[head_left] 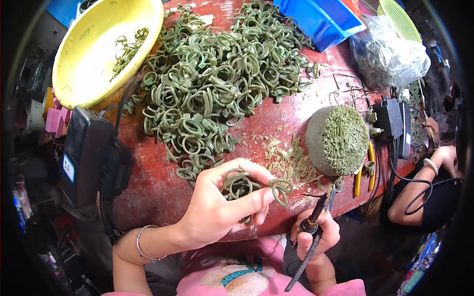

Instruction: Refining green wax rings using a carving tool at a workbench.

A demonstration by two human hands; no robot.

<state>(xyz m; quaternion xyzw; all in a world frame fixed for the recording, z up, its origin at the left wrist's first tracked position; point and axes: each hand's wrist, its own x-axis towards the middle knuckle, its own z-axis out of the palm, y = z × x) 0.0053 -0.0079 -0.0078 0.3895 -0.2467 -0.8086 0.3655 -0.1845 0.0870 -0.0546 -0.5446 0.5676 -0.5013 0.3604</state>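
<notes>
My left hand (217, 209) is closed around several green wax-like rings (237, 182). Its thumb and forefinger pinch one more green ring piece (282, 192), made of joined loops. To the right, my right hand (326, 236) grips a soldering-iron-like pen (312, 223) with a thin dark tip and a cord. A narrow metal blade (332, 198) sticks up from the same hand; its handle is hidden by the fingers. Both tool tips point up, just below a round block (340, 140) with a rough green top. The pen tip and the pinched piece are apart.
A large pile of green rings (212, 84) covers the far middle of the red table (148, 197). Around it are a yellow basin (66, 64), a blue bin (326, 22), a plastic bag (390, 54), black boxes (86, 153), yellow-handled pliers (357, 182) and shavings (291, 158). Another person's arm (414, 197) is at right.
</notes>
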